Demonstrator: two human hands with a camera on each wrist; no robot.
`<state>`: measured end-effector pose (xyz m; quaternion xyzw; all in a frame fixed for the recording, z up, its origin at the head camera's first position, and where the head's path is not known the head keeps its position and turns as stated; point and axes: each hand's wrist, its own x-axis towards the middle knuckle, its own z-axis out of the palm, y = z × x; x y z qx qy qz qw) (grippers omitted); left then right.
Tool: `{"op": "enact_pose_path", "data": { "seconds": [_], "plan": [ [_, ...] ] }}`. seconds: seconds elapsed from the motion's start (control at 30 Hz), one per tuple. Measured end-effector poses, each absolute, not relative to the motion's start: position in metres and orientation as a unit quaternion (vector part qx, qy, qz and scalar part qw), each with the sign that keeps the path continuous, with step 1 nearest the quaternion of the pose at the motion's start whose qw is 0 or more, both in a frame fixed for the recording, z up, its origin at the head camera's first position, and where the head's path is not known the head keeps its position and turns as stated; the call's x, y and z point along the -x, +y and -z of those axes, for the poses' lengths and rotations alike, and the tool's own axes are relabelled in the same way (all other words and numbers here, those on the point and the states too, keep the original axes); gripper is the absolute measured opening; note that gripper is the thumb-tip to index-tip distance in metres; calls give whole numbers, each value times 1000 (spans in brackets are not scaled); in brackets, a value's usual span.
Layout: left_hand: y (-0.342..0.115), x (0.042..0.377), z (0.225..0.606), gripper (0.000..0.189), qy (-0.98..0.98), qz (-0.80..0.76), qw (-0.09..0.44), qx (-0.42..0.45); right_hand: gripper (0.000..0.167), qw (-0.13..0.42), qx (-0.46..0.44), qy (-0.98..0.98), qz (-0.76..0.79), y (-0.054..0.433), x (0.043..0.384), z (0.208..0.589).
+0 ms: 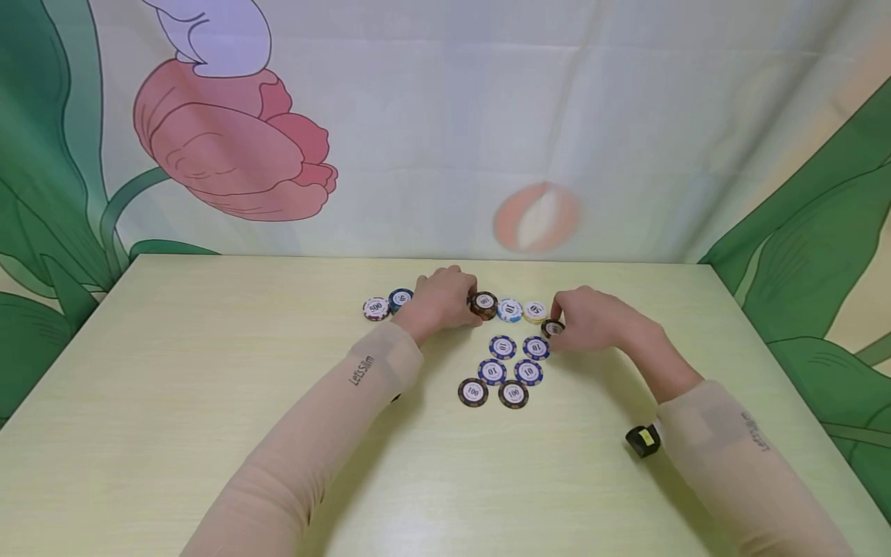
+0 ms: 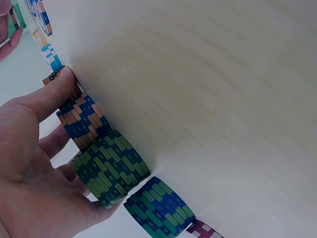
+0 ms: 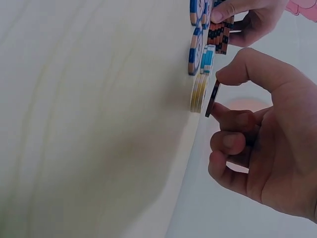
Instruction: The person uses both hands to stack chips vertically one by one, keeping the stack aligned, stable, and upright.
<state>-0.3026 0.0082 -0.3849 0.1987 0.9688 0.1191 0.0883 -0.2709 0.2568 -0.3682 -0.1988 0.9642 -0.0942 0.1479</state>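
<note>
Left hand point(image 1: 440, 298): thumb and fingers gripping the dark 100 stack point(image 1: 484, 305), back row.
Right hand point(image 1: 597, 316): pinching one dark chip point(image 1: 553, 329) between thumb and finger, chip tilted on edge in right wrist view.
Hands, relative: apart, with a white-and-light-blue 10 stack point(image 1: 510, 310) and a yellow-edged stack point(image 1: 534, 312) between them.
Pinched chip, where: just beside the yellow-edged stack, right end of row; contact can't tell.
Row, left part: maroon-and-white 500 stack point(image 1: 376, 309), then blue-green stack point(image 1: 401, 299).
Behind left hand: green stack point(image 2: 111, 168) and blue-and-orange stack point(image 2: 84, 121), both seen in left wrist view; blue-and-orange one next to the dark stack.
Flat chips, front: four blue-rimmed 10 chips point(image 1: 492, 372) in two pairs, two dark-rimmed 100 chips point(image 1: 513, 394) nearest the person.
Surface: pale wood-grain worktop point(image 1: 174, 387).
Sleeves: beige sleeves point(image 1: 306, 433), dark lettering.
By right sleeve: small black block point(image 1: 643, 441), yellow patch.
Backdrop: printed cloth point(image 1: 418, 155), pink flower, green leaves.
</note>
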Motion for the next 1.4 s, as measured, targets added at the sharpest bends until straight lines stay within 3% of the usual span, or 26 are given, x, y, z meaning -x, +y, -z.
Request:
{"op": "enact_pose_path", "data": {
  "seconds": [0.63, 1.4],
  "plan": [
    [7, 306, 387, 39, 968, -121, 81, -203, 43, 86, 229, 964, 104, 206, 283, 372],
    [7, 307, 387, 32, 967, -129, 79, -205, 31, 40, 228, 967, 110, 183, 290, 384]
  ]
}}
